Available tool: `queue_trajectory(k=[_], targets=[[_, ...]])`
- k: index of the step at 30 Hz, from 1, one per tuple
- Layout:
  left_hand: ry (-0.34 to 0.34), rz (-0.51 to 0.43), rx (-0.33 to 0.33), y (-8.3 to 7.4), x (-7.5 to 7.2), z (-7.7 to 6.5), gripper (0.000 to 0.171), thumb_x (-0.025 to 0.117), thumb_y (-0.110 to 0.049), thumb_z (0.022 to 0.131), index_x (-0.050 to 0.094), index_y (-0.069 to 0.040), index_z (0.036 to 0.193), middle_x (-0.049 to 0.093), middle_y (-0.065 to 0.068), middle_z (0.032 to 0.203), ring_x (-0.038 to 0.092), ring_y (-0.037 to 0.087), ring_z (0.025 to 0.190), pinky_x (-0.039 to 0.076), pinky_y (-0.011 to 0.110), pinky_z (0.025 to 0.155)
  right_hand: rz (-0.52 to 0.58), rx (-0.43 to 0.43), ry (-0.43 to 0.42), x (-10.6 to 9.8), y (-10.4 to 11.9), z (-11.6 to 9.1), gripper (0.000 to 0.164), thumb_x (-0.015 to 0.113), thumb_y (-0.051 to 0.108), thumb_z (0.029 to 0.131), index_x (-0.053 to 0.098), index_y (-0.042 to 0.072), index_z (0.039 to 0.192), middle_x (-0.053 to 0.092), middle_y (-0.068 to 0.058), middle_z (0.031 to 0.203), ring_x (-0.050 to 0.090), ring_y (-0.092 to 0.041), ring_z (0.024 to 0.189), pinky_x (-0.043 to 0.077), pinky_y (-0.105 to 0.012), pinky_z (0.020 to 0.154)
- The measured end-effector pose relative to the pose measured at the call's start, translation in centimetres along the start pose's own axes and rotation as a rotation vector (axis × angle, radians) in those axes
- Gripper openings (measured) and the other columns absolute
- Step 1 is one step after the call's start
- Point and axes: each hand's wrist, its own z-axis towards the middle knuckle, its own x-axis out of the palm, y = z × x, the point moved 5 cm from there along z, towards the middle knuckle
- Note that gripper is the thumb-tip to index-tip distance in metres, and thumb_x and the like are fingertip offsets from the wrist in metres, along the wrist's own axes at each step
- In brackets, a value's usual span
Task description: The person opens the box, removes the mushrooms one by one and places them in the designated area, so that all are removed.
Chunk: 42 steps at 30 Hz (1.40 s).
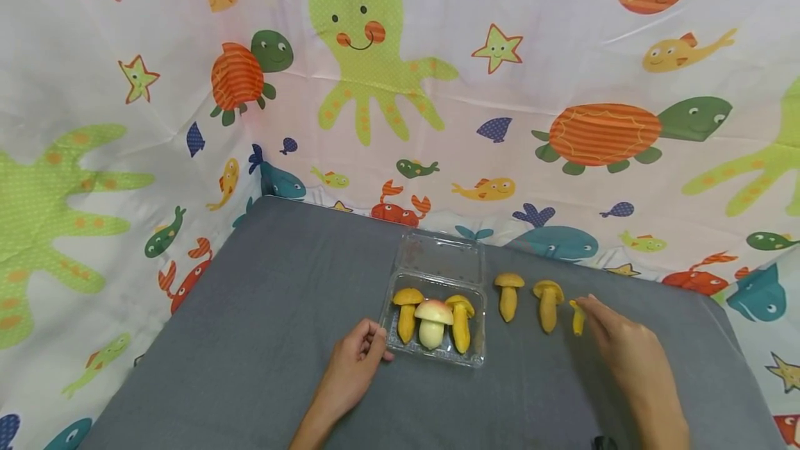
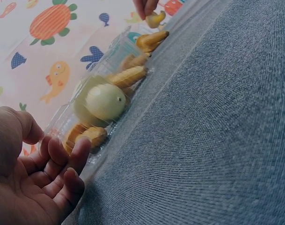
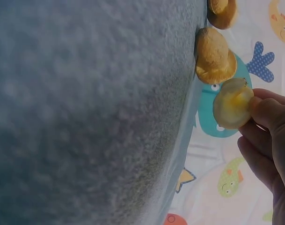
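My left hand (image 1: 355, 367) grips the near-left corner of a clear plastic clamshell box (image 1: 431, 357) between thumb and fingers. Inside lie a plump cream mushroom (image 1: 431, 335) with a reddish cap and, on either side, a yellow-brown mushroom (image 1: 407, 321) and another yellow mushroom (image 1: 460, 332). To the right, my right hand (image 1: 634, 356) pinches a small yellow mushroom (image 1: 578, 320) by its cap, thumb against fingers. In the right wrist view its pale, yellowish underside (image 3: 229, 112) faces the camera. Just left of that hand, a thick tan mushroom (image 1: 548, 311) lies on the cloth.
One more tan mushroom (image 1: 508, 303) lies between the box and the thick one. The box's hinged lid (image 1: 440, 255) is folded back toward the wall. Grey cloth (image 1: 269, 339) covers the table, and a curtain printed with sea animals (image 1: 431, 12) rises behind it. A small black object (image 1: 604, 443) shows at the near edge.
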Motion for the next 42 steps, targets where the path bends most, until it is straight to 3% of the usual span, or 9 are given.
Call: queue_trajectory(k=[5,13,25,35,42], targets=[[-0.013,0.002,0.003,0.1,0.0,0.0,0.024,0.053,-0.030,0.113,0.065,-0.011,0.106,0.075,0.004,0.089,0.076,0.022,0.087,0.046,0.027,0.062,-0.003,0.013,0.071,0.5,-0.5,0.7,0.039,0.086,-0.004,0.083,0.076,0.007,0.119,0.075,-0.023,0.118,0.077,-0.042,0.080,0.058,-0.057,0.065],[-0.018,0.003,-0.004,0.1,0.0,0.0,0.023,0.054,-0.028,0.113,0.066,-0.010,0.106,0.075,0.004,0.089,0.076,0.020,0.088,0.046,0.026,0.064,-0.025,0.064,0.171,1.3,-1.1,1.1,0.034,0.084,-0.001,0.087,0.076,0.004,0.119,0.074,-0.025,0.120,0.076,-0.044,0.085,0.059,-0.057,0.068],[-0.033,0.013,0.002,0.0,-0.1,-0.1,0.022,0.054,-0.028,0.113,0.066,-0.011,0.105,0.075,0.002,0.087,0.076,0.020,0.085,0.046,0.026,0.062,-0.047,0.047,0.207,1.7,-1.7,1.3,0.032,0.083,0.001,0.088,0.076,0.004,0.119,0.075,-0.025,0.116,0.076,-0.041,0.077,0.058,-0.059,0.066],[-0.022,0.017,0.009,0.2,0.0,-0.2,0.022,0.053,-0.028,0.113,0.065,-0.012,0.105,0.075,0.001,0.087,0.075,0.021,0.085,0.045,0.025,0.061,-0.055,0.080,0.265,2.4,-2.2,1.1,0.026,0.079,0.003,0.092,0.076,0.005,0.118,0.078,-0.021,0.097,0.069,-0.027,0.063,0.056,-0.056,0.061],[-0.028,0.029,0.004,0.2,0.0,0.0,0.024,0.054,-0.030,0.113,0.066,-0.012,0.105,0.075,0.001,0.087,0.075,0.020,0.084,0.044,0.026,0.060,-0.024,0.104,0.255,2.1,-2.3,1.0,0.028,0.078,0.003,0.094,0.075,0.005,0.122,0.076,-0.025,0.109,0.075,-0.043,0.080,0.056,-0.062,0.070]])
